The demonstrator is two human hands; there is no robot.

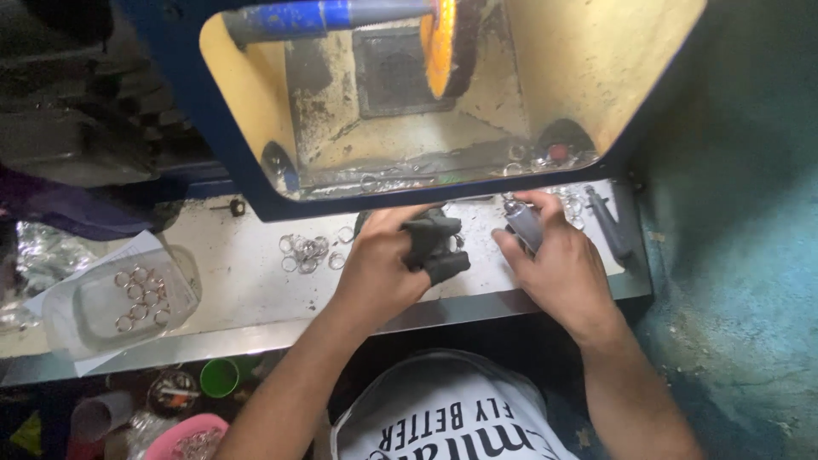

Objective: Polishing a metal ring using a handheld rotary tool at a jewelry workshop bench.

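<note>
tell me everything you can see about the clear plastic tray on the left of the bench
The clear plastic tray is a shallow, see-through rectangular container with rounded corners, looking like thin plastic. It sits flat and upright at the left end of the pale bench, resting on a sheet of white paper. A loose cluster of small metal rings lies inside. Neither hand touches it.

- I count two hands: the left point(383, 264) and the right point(558, 268).
- One clear tray point(81, 319) on the surface point(247, 290), with about ten rings point(141, 298) in it.
- One loose heap of rings point(305, 251), too tangled for me to number.
- One buffing wheel point(443, 47).
- One grey tool point(524, 223).
- One green cup point(219, 377).
</note>
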